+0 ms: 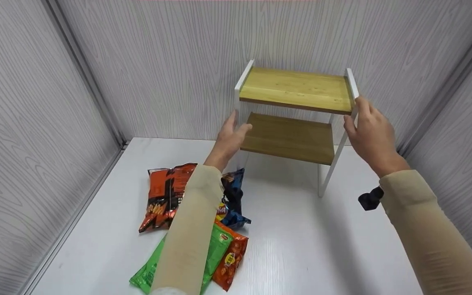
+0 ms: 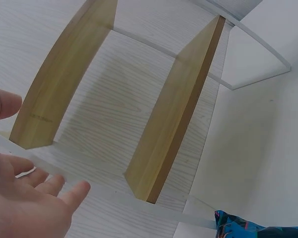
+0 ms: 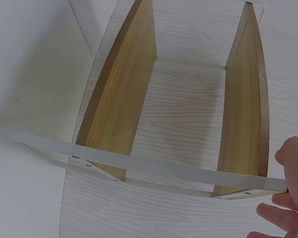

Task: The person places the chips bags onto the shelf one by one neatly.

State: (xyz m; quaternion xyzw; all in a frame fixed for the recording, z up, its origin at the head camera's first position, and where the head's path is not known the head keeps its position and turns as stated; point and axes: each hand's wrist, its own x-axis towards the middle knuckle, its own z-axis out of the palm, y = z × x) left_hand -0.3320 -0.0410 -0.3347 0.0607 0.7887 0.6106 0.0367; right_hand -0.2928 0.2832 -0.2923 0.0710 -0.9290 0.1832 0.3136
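Here, near the worktop's [image 1: 285, 254] back edge, a right hand [image 1: 371, 133] grips a shelf [image 1: 297, 88], best steadied from both sides, the left hand [image 1: 228, 141] spread beside it.

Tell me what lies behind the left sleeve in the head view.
Showing past its edges: an orange-and-black snack bag, a blue snack bag and a green snack bag. The left sleeve hides part of each; anything else behind it cannot be seen.
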